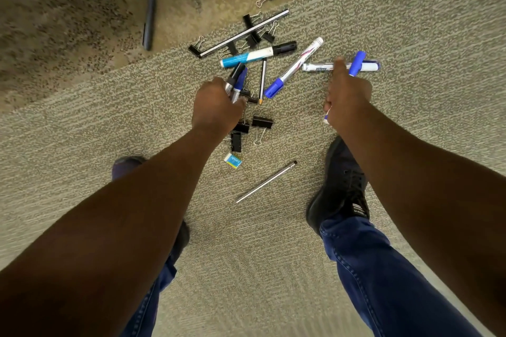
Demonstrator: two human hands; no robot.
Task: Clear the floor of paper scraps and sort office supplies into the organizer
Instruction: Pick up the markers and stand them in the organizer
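Clips (262, 122), eraser (233, 160) and pens (266, 181) crowd both hands' markers (236, 80)

Rough looped carpet (410, 22), glossy plastic markers (258, 55), matt black clips (262, 122)

The scene is viewed steeply downward from head height onto the beige speckled carpet floor (383, 22), forearms extended below.
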